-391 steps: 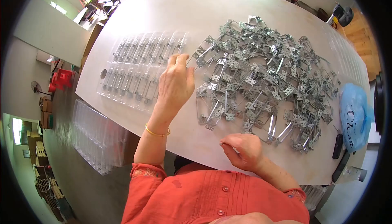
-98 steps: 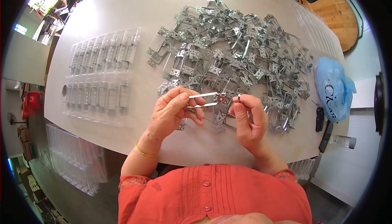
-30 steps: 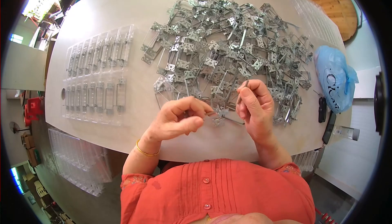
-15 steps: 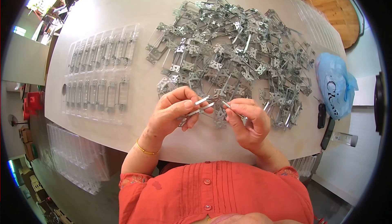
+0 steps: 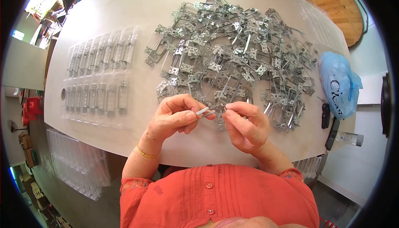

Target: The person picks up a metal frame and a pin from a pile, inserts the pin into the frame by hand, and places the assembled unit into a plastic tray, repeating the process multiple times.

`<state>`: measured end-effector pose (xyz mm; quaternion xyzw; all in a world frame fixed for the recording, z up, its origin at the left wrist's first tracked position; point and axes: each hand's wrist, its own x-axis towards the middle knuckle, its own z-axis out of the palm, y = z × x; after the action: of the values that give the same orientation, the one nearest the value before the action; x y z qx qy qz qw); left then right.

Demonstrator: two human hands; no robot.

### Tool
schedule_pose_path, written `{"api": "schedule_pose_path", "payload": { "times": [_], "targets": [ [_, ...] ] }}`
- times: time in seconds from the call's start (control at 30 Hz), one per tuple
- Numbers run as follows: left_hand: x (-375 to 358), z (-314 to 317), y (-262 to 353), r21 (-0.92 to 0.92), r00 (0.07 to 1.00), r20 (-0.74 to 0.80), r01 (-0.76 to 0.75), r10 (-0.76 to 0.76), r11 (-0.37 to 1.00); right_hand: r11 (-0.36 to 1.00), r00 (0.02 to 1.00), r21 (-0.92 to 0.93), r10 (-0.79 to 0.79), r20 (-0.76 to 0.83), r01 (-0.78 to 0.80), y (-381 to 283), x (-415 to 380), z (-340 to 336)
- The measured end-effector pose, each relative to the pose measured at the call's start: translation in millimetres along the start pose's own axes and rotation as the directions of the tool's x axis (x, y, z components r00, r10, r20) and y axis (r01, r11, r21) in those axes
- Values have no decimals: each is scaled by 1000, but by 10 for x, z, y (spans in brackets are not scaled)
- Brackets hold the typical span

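"What is held nearest?"

"A metal bracket [image 5: 203, 112] is gripped between the thumb and fingers of the left hand [image 5: 174, 118]. A small grey piece [image 5: 225, 106] is pinched at the tips of the right hand [image 5: 246, 127]; its shape cannot be made out."

"And the containers?"

"Below the left edge of the counter [image 5: 187, 151], a stack of clear trays [image 5: 79, 161] is seen. On the counter, left of the hands, a clear plastic tray [image 5: 98, 75] is laid flat. Its compartments are set in two rows, and metal brackets are held in both the near and the far row."

"What else is placed around?"

"On the right, a clear cylindrical container [image 5: 349, 138] is seen on its side near two dark objects [image 5: 328, 124]. A tied blue plastic bag [image 5: 339, 85] is set just beyond them; its contents are hidden."

"Is anything blocked?"

"The near edge of a tangled pile of brackets [image 5: 237, 49] is partly covered by the hands. The middle of the counter is taken up by that pile. Farther off, at the right edge, more clear plastic trays [image 5: 322, 22] are laid."
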<state>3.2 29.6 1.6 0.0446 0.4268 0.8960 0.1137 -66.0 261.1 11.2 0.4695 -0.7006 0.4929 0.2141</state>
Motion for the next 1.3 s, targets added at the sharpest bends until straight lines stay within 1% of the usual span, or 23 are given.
{"api": "schedule_pose_path", "payload": {
  "times": [0.1,0.17,0.2,0.27,0.3,0.33,0.4,0.43,0.47,0.5,0.57,0.6,0.67,0.7,0.73,0.8,0.83,0.87,0.93,0.97,1.03,1.27,1.3],
  "targets": [
    [-8,1,11,-7,999,49,22,-22,1000,997,998,-40,-59,2,59,-1,6,23],
    [-16,8,5,-33,996,76,55,-53,998,997,999,82,4,-49,0,-28,-6,44],
    [-27,6,2,-31,994,90,58,-55,998,998,999,69,2,-54,2,-26,-9,50],
    [-40,-4,-2,-98,993,73,97,-90,990,994,998,89,-70,0,70,-12,-15,35],
    [-42,-11,-7,-85,994,82,81,-74,993,995,996,95,-44,73,37,-40,-35,8],
    [-38,-11,-4,-86,991,110,92,-82,992,997,997,67,-39,67,35,-42,-43,12],
    [-21,-4,0,-111,989,142,51,-35,993,986,991,159,-70,115,51,-33,-65,9],
    [-15,-17,-20,-116,984,176,63,-42,991,980,946,179,26,322,-88,-78,-65,-61],
    [-15,-36,-38,-119,984,181,21,1,993,985,949,145,41,314,-90,-88,-103,-62],
    [-20,-54,-54,-123,982,182,-21,43,992,980,947,174,40,319,-100,-80,-154,-14],
    [-32,-79,-60,-142,976,213,-10,40,990,954,951,255,76,300,-157,-109,-161,-17],
    [-32,-94,-58,-158,976,215,-13,47,987,961,953,231,84,291,-155,-115,-137,-23],
    [-35,-147,-61,-170,965,258,2,43,985,957,984,291,-52,169,1,-113,-88,-6],
    [-28,-156,-66,-179,961,272,8,42,984,959,988,280,-87,130,48,-117,-56,11],
    [-25,-158,-73,-183,957,289,15,40,983,964,988,263,-83,128,47,-133,-32,-35],
    [-21,-149,-82,-227,951,301,4,67,974,912,960,376,59,274,-164,-193,27,-115],
    [-6,-131,-89,-261,945,314,-4,88,965,927,977,368,-11,212,-69,-183,41,-105],
    [-2,-132,-92,-264,944,318,2,85,965,929,977,364,-6,211,-73,-164,34,-85],
    [-17,-151,-84,-271,947,313,13,76,963,948,974,250,-220,61,199,-114,9,-39],
    [-16,-140,-76,-271,947,311,12,76,962,947,974,252,-220,62,198,-108,11,-35],
    [1,-109,-55,-283,945,319,25,70,959,939,959,213,-282,37,269,-98,23,-28],
    [-8,-149,-48,-276,945,325,54,40,960,930,946,188,-324,10,317,-68,48,-11],
    [-12,-152,-75,-318,935,346,41,75,947,931,945,172,-327,7,321,-62,41,-7]
  ]
}}
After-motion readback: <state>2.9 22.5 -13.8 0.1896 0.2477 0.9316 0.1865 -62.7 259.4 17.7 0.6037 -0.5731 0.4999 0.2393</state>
